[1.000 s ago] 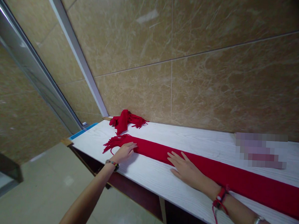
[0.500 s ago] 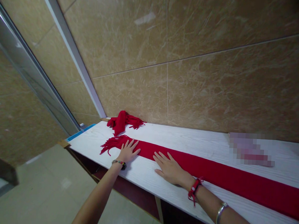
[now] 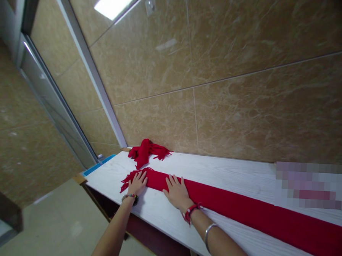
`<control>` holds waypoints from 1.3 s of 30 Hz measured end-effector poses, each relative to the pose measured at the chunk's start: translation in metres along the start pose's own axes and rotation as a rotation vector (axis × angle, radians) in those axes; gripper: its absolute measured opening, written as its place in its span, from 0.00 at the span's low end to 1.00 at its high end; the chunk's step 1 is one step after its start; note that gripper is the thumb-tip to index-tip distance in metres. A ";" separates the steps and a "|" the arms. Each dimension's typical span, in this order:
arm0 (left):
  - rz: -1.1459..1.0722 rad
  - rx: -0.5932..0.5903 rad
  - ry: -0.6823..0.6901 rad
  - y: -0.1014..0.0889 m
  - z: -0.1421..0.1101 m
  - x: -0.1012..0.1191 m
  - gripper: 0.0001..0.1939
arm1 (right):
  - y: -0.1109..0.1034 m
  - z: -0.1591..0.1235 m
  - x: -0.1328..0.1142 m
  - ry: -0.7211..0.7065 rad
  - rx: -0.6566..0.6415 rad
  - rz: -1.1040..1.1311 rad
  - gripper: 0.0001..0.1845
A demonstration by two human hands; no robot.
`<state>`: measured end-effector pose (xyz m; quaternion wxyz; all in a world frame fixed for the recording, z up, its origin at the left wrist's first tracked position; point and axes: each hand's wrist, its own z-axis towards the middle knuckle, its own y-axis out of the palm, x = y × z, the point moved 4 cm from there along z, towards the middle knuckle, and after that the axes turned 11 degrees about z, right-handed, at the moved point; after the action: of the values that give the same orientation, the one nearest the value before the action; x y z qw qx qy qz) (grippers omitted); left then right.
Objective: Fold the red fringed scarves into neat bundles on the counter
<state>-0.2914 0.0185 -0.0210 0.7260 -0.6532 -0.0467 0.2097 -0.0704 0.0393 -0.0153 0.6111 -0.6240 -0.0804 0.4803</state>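
A long red scarf (image 3: 230,201) lies flat along the white tabletop (image 3: 215,166), running out of view at the right. Its fringed end (image 3: 128,179) is at the left. My left hand (image 3: 138,183) rests on the scarf close to that fringe, palm down with fingers stretched. Farther right, my right hand (image 3: 177,191) is spread on the scarf near its front edge. Both hands are open and grip nothing. Behind the fringed end, a second red fringed scarf (image 3: 145,153) sits bunched up near the wall.
A tiled wall (image 3: 231,116) rises along the table's back edge. At the back right is a blurred-out patch (image 3: 311,187). A blue edge of something (image 3: 100,165) shows past the table's left end. Below the tabletop are dark open compartments (image 3: 159,238).
Both hands have slid left along the scarf, the left one onto the start of the fringe. The view has tilted up, showing more wall.
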 end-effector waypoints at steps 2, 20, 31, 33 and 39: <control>0.005 -0.010 -0.075 0.003 0.003 -0.017 0.23 | 0.006 0.000 0.001 -0.012 0.024 -0.025 0.31; 0.151 0.027 0.420 -0.017 0.080 -0.010 0.19 | 0.015 0.002 0.007 -0.006 0.033 -0.106 0.31; 0.122 0.224 0.275 -0.049 0.051 -0.039 0.21 | 0.016 0.003 0.007 0.001 0.037 -0.080 0.31; 0.052 0.200 0.446 -0.040 0.040 -0.021 0.22 | 0.015 0.002 0.007 -0.002 0.038 -0.081 0.31; 0.086 0.079 0.407 -0.017 0.041 -0.016 0.20 | 0.013 0.001 0.005 -0.001 0.034 -0.092 0.30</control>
<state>-0.3162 0.0497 0.0045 0.7360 -0.6545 0.1371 0.1059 -0.0750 0.0405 -0.0286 0.6431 -0.6089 -0.1012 0.4531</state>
